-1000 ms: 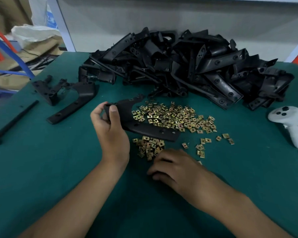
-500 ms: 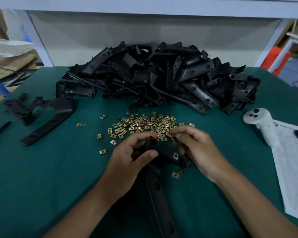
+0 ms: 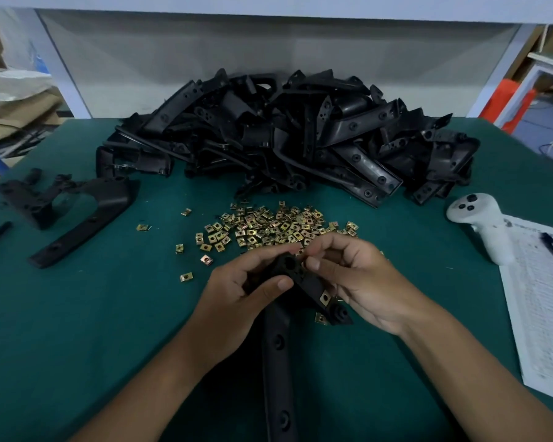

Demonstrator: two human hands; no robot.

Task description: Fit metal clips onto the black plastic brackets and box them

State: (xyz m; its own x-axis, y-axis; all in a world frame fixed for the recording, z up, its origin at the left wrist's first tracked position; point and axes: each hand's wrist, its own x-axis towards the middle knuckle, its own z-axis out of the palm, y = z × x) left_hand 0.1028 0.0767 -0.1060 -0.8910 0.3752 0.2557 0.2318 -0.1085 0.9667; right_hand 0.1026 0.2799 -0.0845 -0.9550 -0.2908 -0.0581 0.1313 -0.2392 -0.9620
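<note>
Already one brass clip (image 3: 325, 297) sat on the bracket (image 3: 296, 275) gripped by her left hand (image 3: 237, 291), right hand (image 3: 348, 275) pinching another, the upper-frame pile (image 3: 284, 138) unclipped.

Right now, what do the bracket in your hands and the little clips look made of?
Bracket: looks like moulded black plastic, matt with a dull sheen and formed holes. Clips: apparently thin stamped metal with a brassy yellow plating, judging by the glints and folded edges; the exact metal is unclear.

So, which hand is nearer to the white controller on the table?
Right. The right hand works at the bracket, closer to the white controller at the table's right; the left hand is farther away.
</note>
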